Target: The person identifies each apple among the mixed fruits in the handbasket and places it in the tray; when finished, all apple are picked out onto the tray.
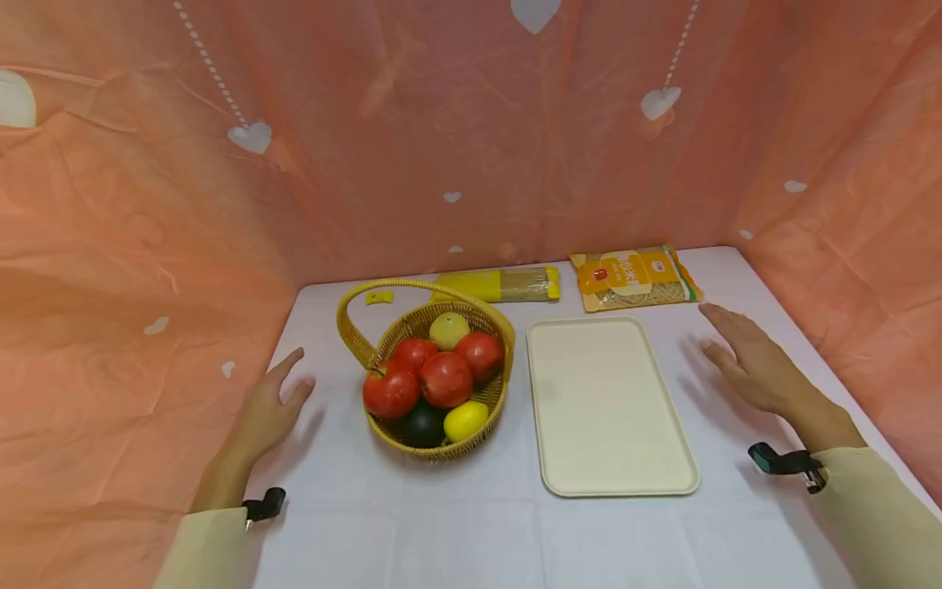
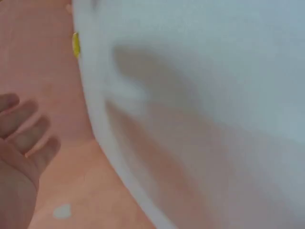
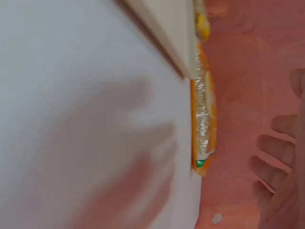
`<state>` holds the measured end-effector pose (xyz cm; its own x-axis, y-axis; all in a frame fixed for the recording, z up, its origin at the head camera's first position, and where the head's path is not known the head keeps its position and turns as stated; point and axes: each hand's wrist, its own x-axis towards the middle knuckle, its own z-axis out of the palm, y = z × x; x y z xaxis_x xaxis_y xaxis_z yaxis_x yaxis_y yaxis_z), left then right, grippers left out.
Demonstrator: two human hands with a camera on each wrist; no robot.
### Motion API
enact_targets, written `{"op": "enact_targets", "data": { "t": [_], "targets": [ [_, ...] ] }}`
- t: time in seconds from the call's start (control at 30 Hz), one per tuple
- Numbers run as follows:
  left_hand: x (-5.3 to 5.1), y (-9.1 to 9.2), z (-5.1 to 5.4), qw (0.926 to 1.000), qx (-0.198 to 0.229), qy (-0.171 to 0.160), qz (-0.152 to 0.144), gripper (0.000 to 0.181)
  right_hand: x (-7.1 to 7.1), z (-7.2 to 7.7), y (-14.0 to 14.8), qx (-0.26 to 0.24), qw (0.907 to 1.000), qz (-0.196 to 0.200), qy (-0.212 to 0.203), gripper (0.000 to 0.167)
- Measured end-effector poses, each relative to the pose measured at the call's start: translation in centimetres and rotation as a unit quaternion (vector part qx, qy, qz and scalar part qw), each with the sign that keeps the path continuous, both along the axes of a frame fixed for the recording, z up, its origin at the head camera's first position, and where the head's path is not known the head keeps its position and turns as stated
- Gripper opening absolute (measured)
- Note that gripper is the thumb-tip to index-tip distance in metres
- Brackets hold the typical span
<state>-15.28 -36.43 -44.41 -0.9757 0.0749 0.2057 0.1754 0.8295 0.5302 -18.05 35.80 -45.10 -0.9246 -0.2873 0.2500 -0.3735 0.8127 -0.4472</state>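
My left hand point(image 1: 266, 415) hovers over the left side of the table, its fingers loosely extended and holding nothing. To its right stands a wicker basket point(image 1: 503, 406) with an arched handle. Inside lie several red fruits point(image 1: 446, 379), a pale yellow-green fruit point(image 1: 449, 330), a yellow lemon point(image 1: 466, 421) and a dark green avocado-like fruit point(image 1: 423, 424). A cream rectangular tray point(image 1: 611, 409) lies right of the basket with a bare surface. Beyond its right edge my right hand point(image 1: 758, 364) is held above the table, fingers extended, touching nothing. In the left wrist view the left hand point(image 2: 21, 152) shows spread fingers.
Along the back edge lie a yellow noodle packet point(image 1: 496, 285), an orange noodle bag point(image 1: 636, 279) and a small yellow packet point(image 1: 379, 298). A white cloth point(image 1: 471, 532) covers the table. Pink-orange curtains point(image 1: 471, 147) with white hearts surround it at the back and sides.
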Motion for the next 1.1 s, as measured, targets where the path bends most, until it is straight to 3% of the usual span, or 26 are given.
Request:
{"op": "enact_targets", "data": {
  "t": [0.13,0.23,0.27,0.37,0.47,0.57,0.63,0.73,0.97,1.1],
  "targets": [
    [2.0,-0.1,0.6,0.998,0.057,0.027,-0.007,0.049,0.9,0.7,0.0,-0.033,0.998,-0.024,-0.048,0.062],
    [3.1,0.4,1.0,0.9897,0.132,0.036,-0.043,0.042,1.5,0.4,-0.1,-0.069,0.9944,-0.033,-0.073,0.059],
    [3.3,0.7,1.1,0.9837,0.165,0.036,-0.062,0.041,1.7,0.2,-0.1,-0.084,0.9931,-0.034,-0.074,0.058],
    [3.4,1.5,1.5,0.9564,0.26,0.028,-0.129,0.042,2.0,-0.6,-0.3,-0.12,0.9902,-0.033,-0.062,0.055],
    [3.1,2.5,1.9,0.929,0.322,0.007,-0.183,0.045,1.9,-1.4,-0.8,-0.148,0.9879,-0.032,-0.034,0.051],
    [2.7,3.5,2.1,0.92,0.334,-0.014,-0.205,0.047,1.5,-2.1,-1.5,-0.16,0.9866,-0.03,-0.017,0.048],
    [2.4,4.1,2.1,0.922,0.326,-0.026,-0.207,0.048,1.2,-2.4,-2.1,-0.159,0.9864,-0.033,-0.022,0.047],
    [2.1,5.0,1.9,0.9309,0.303,-0.042,-0.2,0.05,0.8,-2.7,-2.7,-0.156,0.9854,-0.04,-0.056,0.049],
    [1.3,6.4,1.7,0.9598,0.225,-0.06,-0.156,0.052,-0.3,-3.7,-3.6,-0.134,0.9808,-0.043,-0.135,0.055],
    [1.0,7.2,1.7,0.9705,0.184,-0.061,-0.143,0.055,-0.8,-4.1,-3.6,-0.141,0.974,-0.035,-0.174,0.061]
  ]
}}
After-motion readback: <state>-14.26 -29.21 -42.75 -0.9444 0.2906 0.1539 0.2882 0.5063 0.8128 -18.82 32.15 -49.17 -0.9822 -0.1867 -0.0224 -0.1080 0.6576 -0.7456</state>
